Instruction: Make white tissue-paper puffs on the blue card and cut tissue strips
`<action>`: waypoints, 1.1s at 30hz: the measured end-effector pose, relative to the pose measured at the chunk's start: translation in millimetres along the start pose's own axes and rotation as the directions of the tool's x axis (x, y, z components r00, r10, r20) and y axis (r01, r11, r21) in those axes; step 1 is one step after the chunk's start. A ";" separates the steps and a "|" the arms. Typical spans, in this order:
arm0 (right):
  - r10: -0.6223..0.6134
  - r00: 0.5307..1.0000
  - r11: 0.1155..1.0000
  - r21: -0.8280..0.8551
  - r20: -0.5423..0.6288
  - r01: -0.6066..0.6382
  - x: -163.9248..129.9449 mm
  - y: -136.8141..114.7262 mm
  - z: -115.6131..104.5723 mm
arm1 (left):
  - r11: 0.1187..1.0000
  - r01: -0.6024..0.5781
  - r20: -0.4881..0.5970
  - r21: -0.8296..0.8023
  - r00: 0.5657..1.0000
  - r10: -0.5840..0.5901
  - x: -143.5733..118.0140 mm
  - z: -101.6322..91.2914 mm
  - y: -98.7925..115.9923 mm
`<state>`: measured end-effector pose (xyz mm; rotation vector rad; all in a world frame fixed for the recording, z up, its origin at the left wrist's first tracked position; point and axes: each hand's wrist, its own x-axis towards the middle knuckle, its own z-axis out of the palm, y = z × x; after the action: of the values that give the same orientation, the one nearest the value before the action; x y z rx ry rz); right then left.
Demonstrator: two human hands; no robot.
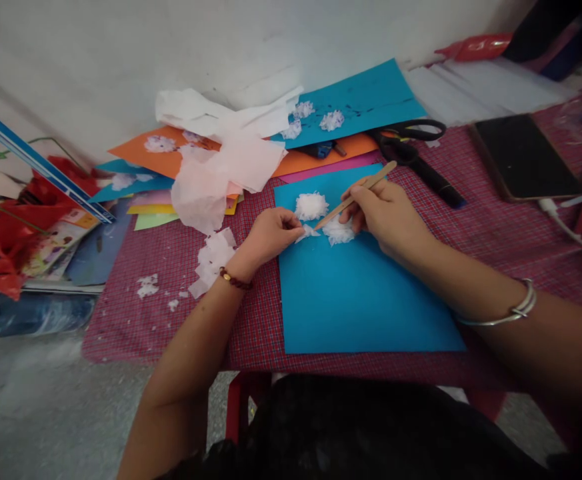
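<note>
A blue sheet of paper (365,300) lies in front of me with two fluffy white tissue-paper clumps (312,206) near its top. My right hand (378,207) grips a wooden stick (371,183), slanted down to the left. The stick's lower tip meets a small piece of white tissue paper (308,233) at the sheet's left side. Thumb and fingers of my left hand (275,233) pinch that same piece. Part of the second clump, under my right hand, is hidden.
White tissue squares (214,260) and scraps lie left of the sheet. Behind it are crumpled tissue (225,167), coloured papers, another decorated blue sheet (365,100), scissors (411,137), and a dark pen (438,181). A phone (525,157) with a cable lies right.
</note>
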<state>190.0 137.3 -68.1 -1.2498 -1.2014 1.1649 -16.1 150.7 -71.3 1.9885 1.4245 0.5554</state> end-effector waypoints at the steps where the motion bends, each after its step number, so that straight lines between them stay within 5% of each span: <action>1: -0.006 1.000 1.000 -0.008 0.010 0.006 0.0 0.6 -0.4 | 1.000 -0.007 0.005 -0.005 1.000 0.007 -0.2 -0.5 -0.6; 8: -0.006 0.999 0.997 -0.071 0.051 0.009 2.3 3.6 -2.9 | 0.994 -0.054 0.077 -0.092 0.995 0.061 -6.6 -9.7 -3.3; 14: -0.002 0.997 0.997 -0.075 0.074 0.008 1.3 1.0 -2.4 | 0.981 -0.181 0.024 -0.071 0.983 0.183 -6.0 -3.3 2.1; 28: -0.007 0.999 0.999 0.031 -0.049 0.008 0.6 -1.9 -6.2 | 0.997 -0.067 -0.053 0.025 0.996 0.068 -2.6 4.4 1.5; 33: -0.043 0.999 0.999 -0.010 0.002 0.043 -1.1 0.1 -3.2 | 0.986 -0.064 -0.015 -0.151 0.998 0.062 -3.4 0.9 0.5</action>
<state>193.1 136.0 -68.1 -1.2248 -1.2308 1.1304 -16.3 147.1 -71.5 1.9175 1.2890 0.6823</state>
